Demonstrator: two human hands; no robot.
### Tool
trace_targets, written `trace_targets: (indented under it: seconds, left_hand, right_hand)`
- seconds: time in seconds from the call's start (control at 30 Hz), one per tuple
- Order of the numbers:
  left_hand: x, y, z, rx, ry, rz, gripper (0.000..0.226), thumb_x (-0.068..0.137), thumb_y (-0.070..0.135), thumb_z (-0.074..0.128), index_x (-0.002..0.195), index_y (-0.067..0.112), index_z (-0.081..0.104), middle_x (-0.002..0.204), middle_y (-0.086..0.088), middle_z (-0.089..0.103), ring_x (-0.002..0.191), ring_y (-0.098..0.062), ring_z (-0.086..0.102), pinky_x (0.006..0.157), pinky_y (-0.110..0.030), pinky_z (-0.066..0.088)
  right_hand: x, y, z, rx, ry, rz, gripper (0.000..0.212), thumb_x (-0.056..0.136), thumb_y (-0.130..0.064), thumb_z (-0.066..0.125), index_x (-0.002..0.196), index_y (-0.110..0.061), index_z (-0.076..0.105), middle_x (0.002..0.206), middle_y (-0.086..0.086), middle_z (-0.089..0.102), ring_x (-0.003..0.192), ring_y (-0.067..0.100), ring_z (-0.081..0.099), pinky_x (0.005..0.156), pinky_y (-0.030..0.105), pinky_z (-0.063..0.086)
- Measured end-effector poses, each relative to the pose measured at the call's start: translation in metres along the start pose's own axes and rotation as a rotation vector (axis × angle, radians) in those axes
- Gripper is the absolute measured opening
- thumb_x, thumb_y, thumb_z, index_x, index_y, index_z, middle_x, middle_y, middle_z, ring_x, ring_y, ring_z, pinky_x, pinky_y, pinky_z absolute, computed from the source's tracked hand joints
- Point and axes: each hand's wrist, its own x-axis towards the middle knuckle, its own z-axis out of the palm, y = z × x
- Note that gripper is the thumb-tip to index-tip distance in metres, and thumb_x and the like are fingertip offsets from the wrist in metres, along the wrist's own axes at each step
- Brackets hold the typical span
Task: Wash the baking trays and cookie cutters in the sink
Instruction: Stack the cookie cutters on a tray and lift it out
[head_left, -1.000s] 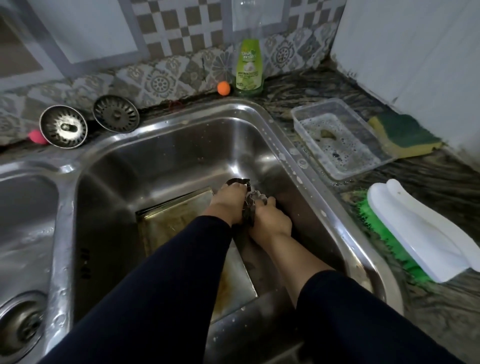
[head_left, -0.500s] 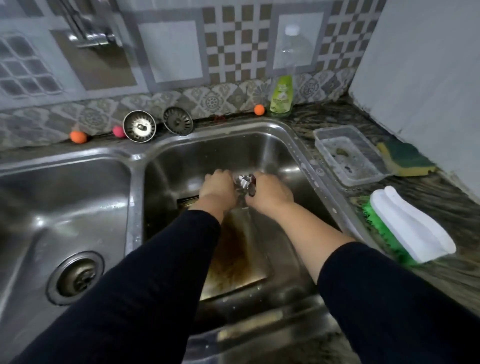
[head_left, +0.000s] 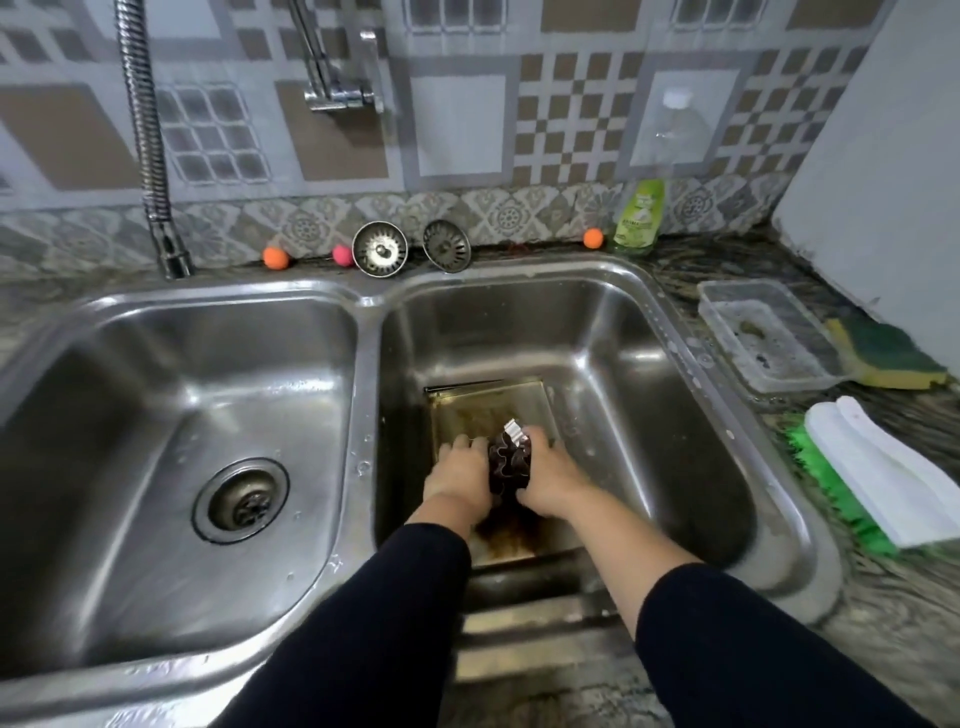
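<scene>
Cookie cutters (head_left: 510, 464): a small bunch of thin metal bands with wavy, scalloped edges, dark in shadow, one bright silver edge catching light at the top. The bunch is held over the middle of the baking tray (head_left: 488, 402), clamped between both hands. Its long axis runs front to back of the tray, the bright end pointing toward the tray's far edge.

Left hand (head_left: 460, 475): fingers curled against the left side of the bunch, gripping it. Right hand (head_left: 550, 480): fingers wrapped round the right side, gripping too. Dark sleeves on both forearms.

Baking tray: rectangular, metal, lying flat on the floor of the right sink basin (head_left: 623, 332), long side running away from the person. Surface stained brown, darkest at the near end below the wrists.

Right of the tray, on the counter (head_left: 883, 597): clear plastic tub (head_left: 769, 332), yellow-green sponge (head_left: 891, 356), white-backed green brush (head_left: 878, 475). Beyond the tray's far end, at the wall: green soap bottle (head_left: 639, 215).
</scene>
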Motion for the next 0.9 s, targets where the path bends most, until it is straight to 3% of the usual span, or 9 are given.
trace_targets:
  seconds: [0.1,0.17,0.27,0.33,0.43,0.57,0.7,0.9]
  left_hand:
    - [0.0,-0.003,-0.011,0.032,0.062,0.026,0.073,0.082,0.039,0.071,0.143,0.022,0.035,0.142,-0.004,0.036,0.133,-0.026,0.03,0.102,-0.045,0.04]
    - [-0.003,-0.005,-0.014,0.027,0.082,-0.028,0.07,0.088,0.053,0.058,0.146,0.025,0.03,0.148,-0.004,0.027,0.135,-0.029,0.024,0.102,-0.048,0.038]
    - [-0.008,-0.007,-0.012,-0.217,0.007,-0.248,0.081,0.091,0.066,0.037,0.154,0.025,0.006,0.159,-0.01,0.007,0.142,-0.037,0.018,0.109,-0.051,0.031]
    - [-0.008,-0.008,-0.008,-0.384,-0.08,-0.369,0.095,0.086,0.073,0.035,0.153,0.026,-0.013,0.16,-0.017,0.002,0.143,-0.039,0.02,0.112,-0.05,0.027]
    - [-0.003,-0.009,-0.003,-0.473,-0.178,-0.407,0.109,0.076,0.082,0.04,0.143,0.036,-0.032,0.158,-0.025,0.005,0.141,-0.043,0.026,0.114,-0.051,0.026]
    - [0.002,-0.007,0.003,-0.474,-0.195,-0.414,0.114,0.068,0.086,0.048,0.142,0.045,-0.029,0.158,-0.022,0.003,0.142,-0.046,0.017,0.114,-0.056,0.022]
    - [-0.002,-0.002,0.003,-0.463,-0.218,-0.408,0.109,0.068,0.088,0.044,0.144,0.048,-0.022,0.159,-0.02,-0.001,0.143,-0.047,0.01,0.113,-0.056,0.019]
    - [-0.008,0.001,-0.016,-0.469,-0.167,-0.363,0.11,0.065,0.088,0.047,0.146,0.05,-0.017,0.158,-0.022,0.005,0.143,-0.044,0.014,0.112,-0.055,0.023]
  right_hand:
    - [0.003,0.004,-0.007,0.041,0.014,0.002,0.079,0.084,-0.028,0.067,0.148,-0.026,0.021,0.147,0.013,0.033,0.13,0.033,0.041,0.106,0.04,0.039]
    - [0.005,0.008,-0.011,0.094,0.084,0.036,0.069,0.088,-0.037,0.061,0.147,-0.026,0.027,0.151,0.01,0.029,0.134,0.032,0.038,0.108,0.044,0.037]
    - [0.008,0.016,-0.013,0.168,0.19,0.081,0.054,0.095,-0.048,0.044,0.144,-0.029,0.032,0.153,0.007,0.026,0.138,0.032,0.03,0.111,0.048,0.032]
    - [0.012,0.021,-0.012,0.248,0.133,0.142,0.054,0.097,-0.053,0.032,0.146,-0.032,0.026,0.157,0.007,0.018,0.142,0.032,0.023,0.112,0.051,0.028]
    - [0.019,0.027,-0.007,0.403,0.056,0.216,0.055,0.098,-0.055,0.022,0.148,-0.034,0.017,0.158,0.009,0.016,0.141,0.033,0.025,0.112,0.053,0.027]
    - [0.026,0.031,0.001,0.559,0.077,0.31,0.065,0.096,-0.057,0.027,0.151,-0.026,0.014,0.158,0.006,0.019,0.14,0.032,0.028,0.113,0.049,0.027]
    - [0.026,0.04,-0.002,0.663,-0.067,0.389,0.079,0.093,-0.066,0.026,0.153,-0.019,0.006,0.159,0.008,0.013,0.145,0.031,0.018,0.114,0.047,0.021]
    - [0.021,0.04,-0.004,0.745,-0.088,0.323,0.081,0.089,-0.069,0.033,0.152,-0.029,0.002,0.16,0.002,0.009,0.145,0.029,0.015,0.114,0.052,0.019]
